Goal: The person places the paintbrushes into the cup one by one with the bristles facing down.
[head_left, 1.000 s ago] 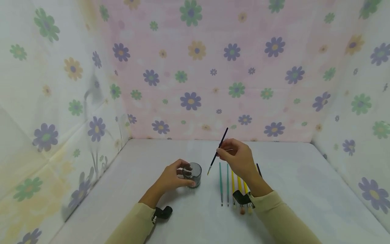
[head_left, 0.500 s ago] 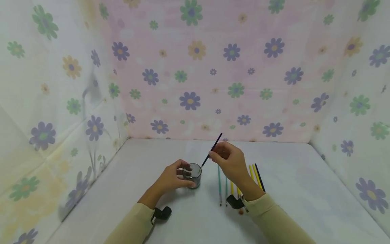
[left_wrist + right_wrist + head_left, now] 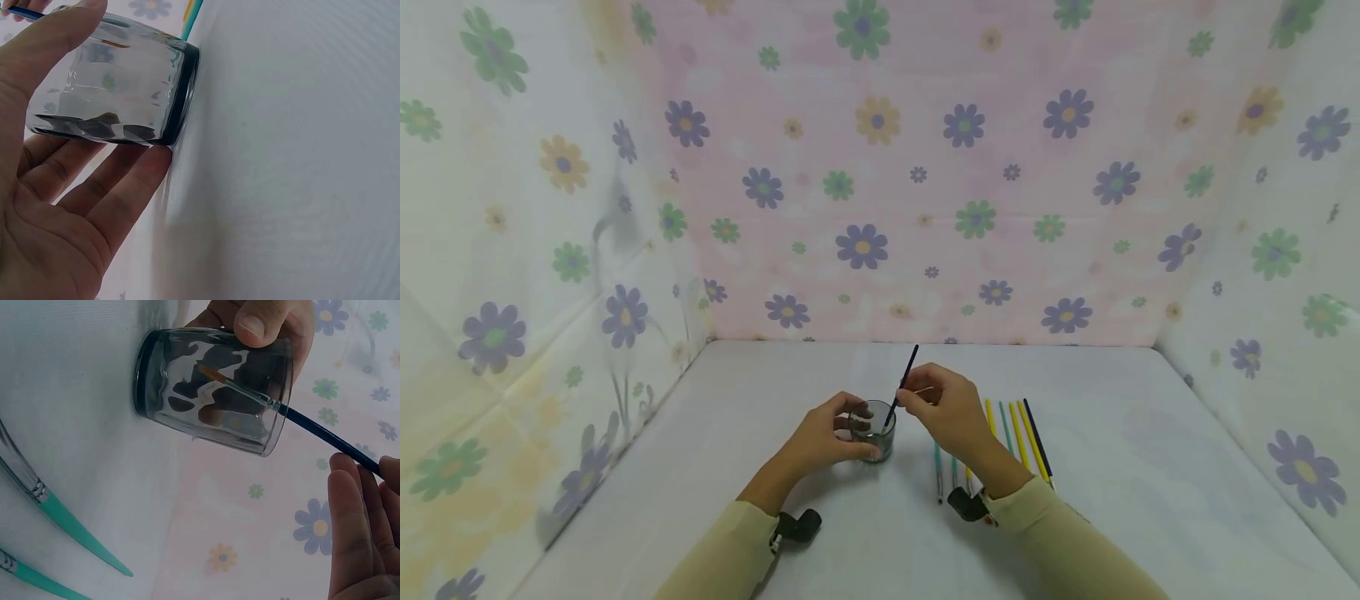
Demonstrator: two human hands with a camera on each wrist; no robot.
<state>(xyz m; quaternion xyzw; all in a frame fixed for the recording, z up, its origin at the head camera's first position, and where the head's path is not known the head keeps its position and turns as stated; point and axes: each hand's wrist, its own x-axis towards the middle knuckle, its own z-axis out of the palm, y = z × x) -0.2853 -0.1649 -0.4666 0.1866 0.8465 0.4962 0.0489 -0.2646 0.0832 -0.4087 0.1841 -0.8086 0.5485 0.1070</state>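
My left hand (image 3: 820,437) holds a clear, smoky glass tumbler (image 3: 874,433) upright on the white table, thumb on one side and fingers on the other. Between thumb and fingers, my right hand (image 3: 951,412) pinches a slim paintbrush (image 3: 909,364) with a dark handle. The brush leans, bristles down. In the right wrist view its orange-brown bristles (image 3: 212,374) and silver ferrule are inside the tumbler, short of the bottom. The left wrist view shows the tumbler's thick base (image 3: 182,94) at the table surface. No other brush is visible in the glass.
Several paintbrushes lie side by side right of the tumbler: teal ones (image 3: 937,475), yellow ones (image 3: 1019,433) and a dark one (image 3: 1037,437). My right forearm hides parts of them. Flower-patterned cloth walls (image 3: 887,208) enclose the white table (image 3: 752,375).
My right hand has moved left and down, bringing the brush from beside the tumbler over its rim and inside. The left hand keeps its hold on the tumbler.
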